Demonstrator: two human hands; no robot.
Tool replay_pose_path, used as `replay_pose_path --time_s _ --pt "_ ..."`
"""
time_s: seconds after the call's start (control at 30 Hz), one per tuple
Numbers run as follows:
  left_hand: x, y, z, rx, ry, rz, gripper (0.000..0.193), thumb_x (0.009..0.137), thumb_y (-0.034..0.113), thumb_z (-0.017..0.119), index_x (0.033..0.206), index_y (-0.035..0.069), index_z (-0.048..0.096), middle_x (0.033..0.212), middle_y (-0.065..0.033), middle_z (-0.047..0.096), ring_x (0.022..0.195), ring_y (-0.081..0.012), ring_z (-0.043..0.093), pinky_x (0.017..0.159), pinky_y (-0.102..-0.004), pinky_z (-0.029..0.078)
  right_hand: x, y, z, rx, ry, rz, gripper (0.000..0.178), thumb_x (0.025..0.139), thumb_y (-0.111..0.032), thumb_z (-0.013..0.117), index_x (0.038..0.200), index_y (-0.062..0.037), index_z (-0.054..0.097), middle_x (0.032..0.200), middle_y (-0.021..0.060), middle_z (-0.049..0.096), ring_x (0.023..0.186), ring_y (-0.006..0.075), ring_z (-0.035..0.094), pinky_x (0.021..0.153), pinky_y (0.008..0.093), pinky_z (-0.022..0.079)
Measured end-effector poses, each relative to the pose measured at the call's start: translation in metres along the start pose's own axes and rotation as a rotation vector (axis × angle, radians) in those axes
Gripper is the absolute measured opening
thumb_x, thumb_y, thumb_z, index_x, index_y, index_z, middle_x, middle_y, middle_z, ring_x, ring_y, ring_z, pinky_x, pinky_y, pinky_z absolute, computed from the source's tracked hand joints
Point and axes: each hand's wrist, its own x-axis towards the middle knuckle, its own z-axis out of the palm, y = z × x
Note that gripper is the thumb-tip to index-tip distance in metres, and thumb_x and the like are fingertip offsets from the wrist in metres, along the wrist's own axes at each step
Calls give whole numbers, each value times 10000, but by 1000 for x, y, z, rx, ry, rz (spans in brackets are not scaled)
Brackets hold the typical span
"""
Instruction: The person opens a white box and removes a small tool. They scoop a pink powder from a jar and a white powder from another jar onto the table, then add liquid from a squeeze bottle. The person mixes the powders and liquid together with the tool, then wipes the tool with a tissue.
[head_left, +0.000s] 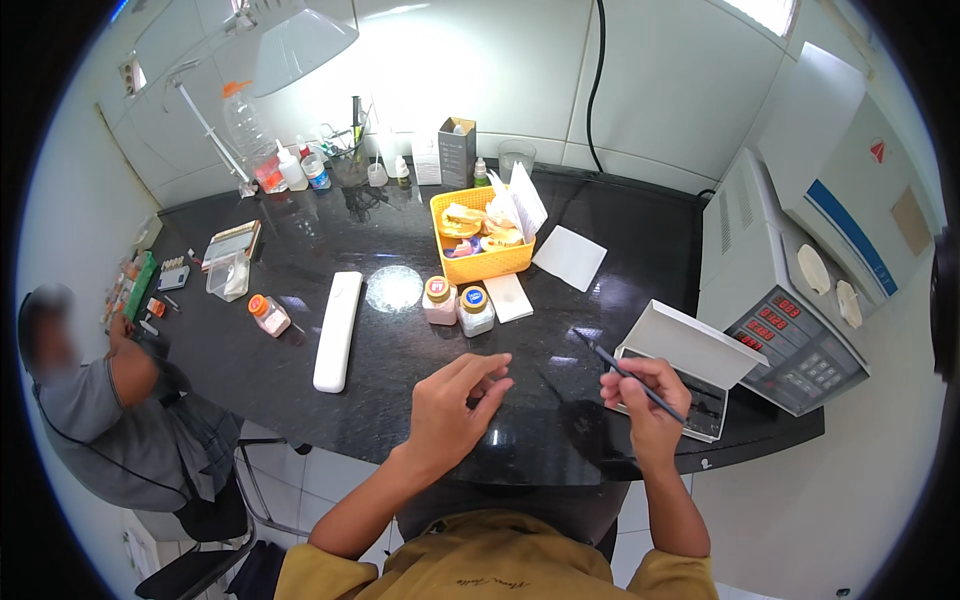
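Note:
My right hand (650, 400) grips a thin dark-handled brush (603, 353), its tip pointing up and left over the black table. Right beside that hand lies a white hinged box (692, 342) with its lid up and dark slim items inside. My left hand (455, 405) hovers over the table's front part, fingers curved and thumb apart, holding nothing. Just beyond it stand two small capped jars, one with pink powder (439, 303) and one with white powder (476, 316). Behind them, a yellow basket (487, 268) holds dental models (462, 222) and papers.
A furnace-like machine with red displays (785, 320) fills the right. A long white case (338, 335) and an orange-capped jar (268, 314) lie left. Bottles (292, 170) and a lamp (300, 45) line the back. Another person (110, 400) sits at the far left.

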Motion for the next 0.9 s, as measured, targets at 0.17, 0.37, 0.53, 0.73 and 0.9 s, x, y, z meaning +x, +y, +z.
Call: replay_pose_path --time_s 0.17,0.37,0.53,0.73,0.9 --pt "-14 -20 -23 198 56 -42 232 849 -21 769 1075 6 726 861 -89 718 724 -192 706 659 -287 575 29 6 14 -764 -211 -346 158 929 -6 684 1082 10 647 939 147 700 799 250 725 704 362 571" --pt "28 -48 -50 248 152 -76 464 835 8 794 1271 29 636 1125 -150 674 953 -244 682 803 -352 580 65 27 22 -1224 -502 -527 345 820 53 665 1158 0 621 1035 130 634 983 307 649 826 401 560" --pt "54 -69 -49 255 -30 -141 811 818 46 839 1516 59 424 1335 -174 625 1222 -313 631 1014 -434 541 78 40 25 -1399 -594 -564 286 802 26 665 1085 5 625 996 119 623 960 275 640 834 371 574" --pt "59 -86 -38 65 -57 -243 773 819 61 846 1483 48 451 1271 -196 665 1200 -317 655 1010 -417 551 81 39 28 -1464 -608 -584 263 828 -14 657 1089 13 654 994 105 630 961 251 641 839 349 578" --pt "58 -91 -39 59 -49 -271 673 833 75 800 1420 22 475 1222 -196 681 1167 -304 671 991 -404 555 82 41 27 -1488 -638 -628 375 847 -30 647 1217 23 674 1011 104 633 983 243 635 830 336 570"
